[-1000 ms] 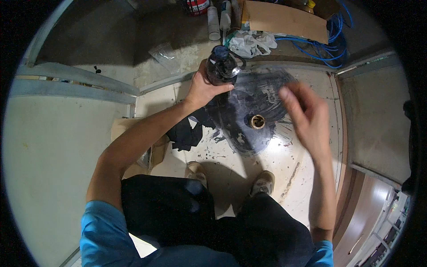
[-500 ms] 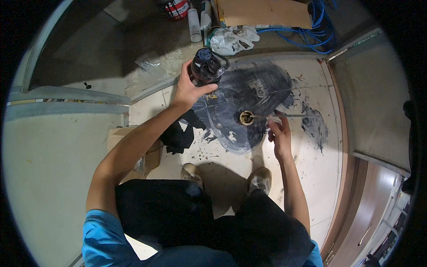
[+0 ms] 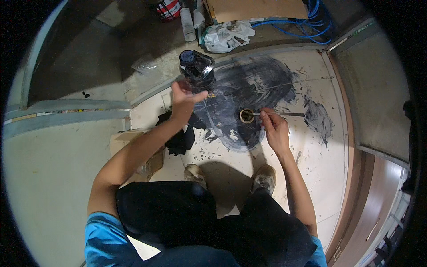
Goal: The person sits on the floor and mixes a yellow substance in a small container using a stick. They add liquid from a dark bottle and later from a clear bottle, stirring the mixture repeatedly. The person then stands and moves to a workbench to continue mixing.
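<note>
A dark, glossy bottle (image 3: 195,73) with a blue-black cap stands at the far side of a black smear (image 3: 249,86) on the white floor. Just on its near side is my left hand (image 3: 184,100), empty, with thumb and fingers spread and slightly blurred. My right hand (image 3: 275,127) pinches a thin grey stick (image 3: 291,114), held nearly level. The stick's left end meets a brass-coloured ring (image 3: 241,117) with a dark inside, set in the smear; whether it enters the ring I cannot tell.
Left of the smear lie a black cloth (image 3: 180,140) and a cardboard box (image 3: 122,138). Beyond the ledge are a white plastic bag (image 3: 227,38), a pale tube (image 3: 187,26), a red tub (image 3: 168,10), cardboard (image 3: 258,10) and blue cable (image 3: 318,26). Panels stand on both sides.
My left hand has let go of the bottle and drawn back toward me; the bottle now stands slightly left in view. My right hand has shifted left and up along the stick, its fingers closing on it.
</note>
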A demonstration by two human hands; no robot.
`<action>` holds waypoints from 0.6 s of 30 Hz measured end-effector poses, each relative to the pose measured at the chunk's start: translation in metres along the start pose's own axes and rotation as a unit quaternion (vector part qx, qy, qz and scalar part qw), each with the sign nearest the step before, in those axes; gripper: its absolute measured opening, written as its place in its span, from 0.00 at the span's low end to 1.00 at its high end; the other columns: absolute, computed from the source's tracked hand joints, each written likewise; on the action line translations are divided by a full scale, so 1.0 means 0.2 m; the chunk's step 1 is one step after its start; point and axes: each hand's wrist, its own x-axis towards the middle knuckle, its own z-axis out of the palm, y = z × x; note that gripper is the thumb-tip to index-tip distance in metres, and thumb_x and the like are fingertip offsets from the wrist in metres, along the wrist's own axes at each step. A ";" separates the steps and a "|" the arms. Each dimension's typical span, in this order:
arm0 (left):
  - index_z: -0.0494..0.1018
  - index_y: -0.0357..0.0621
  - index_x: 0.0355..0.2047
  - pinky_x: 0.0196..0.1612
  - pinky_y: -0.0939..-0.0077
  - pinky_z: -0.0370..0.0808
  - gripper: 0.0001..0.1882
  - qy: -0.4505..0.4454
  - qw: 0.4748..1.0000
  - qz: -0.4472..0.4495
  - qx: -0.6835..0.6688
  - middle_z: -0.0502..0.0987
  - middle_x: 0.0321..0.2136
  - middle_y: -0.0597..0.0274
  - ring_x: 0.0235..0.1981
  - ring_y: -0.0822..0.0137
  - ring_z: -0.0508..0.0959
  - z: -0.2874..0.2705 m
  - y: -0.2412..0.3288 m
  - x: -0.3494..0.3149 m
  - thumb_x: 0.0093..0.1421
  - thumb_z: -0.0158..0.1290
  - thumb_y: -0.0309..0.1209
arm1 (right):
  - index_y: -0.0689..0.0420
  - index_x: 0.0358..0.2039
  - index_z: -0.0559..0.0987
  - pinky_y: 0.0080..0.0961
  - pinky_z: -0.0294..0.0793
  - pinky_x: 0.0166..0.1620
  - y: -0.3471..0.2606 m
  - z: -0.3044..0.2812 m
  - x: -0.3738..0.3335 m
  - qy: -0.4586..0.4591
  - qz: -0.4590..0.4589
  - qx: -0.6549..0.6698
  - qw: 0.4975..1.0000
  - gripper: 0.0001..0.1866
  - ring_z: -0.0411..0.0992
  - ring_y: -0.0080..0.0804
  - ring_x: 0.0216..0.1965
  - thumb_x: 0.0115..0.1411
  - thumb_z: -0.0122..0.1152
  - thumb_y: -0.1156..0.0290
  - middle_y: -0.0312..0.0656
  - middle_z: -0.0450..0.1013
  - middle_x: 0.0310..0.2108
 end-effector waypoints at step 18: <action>0.74 0.49 0.59 0.61 0.53 0.74 0.37 -0.323 0.900 0.098 0.275 0.73 0.57 0.56 0.59 0.46 0.75 0.56 -0.11 -0.21 0.48 0.75 0.32 | 0.63 0.49 0.84 0.33 0.80 0.43 -0.10 -0.08 0.02 -0.050 -0.091 -0.097 0.990 0.11 0.81 0.42 0.40 0.73 0.60 0.70 0.49 0.81 0.44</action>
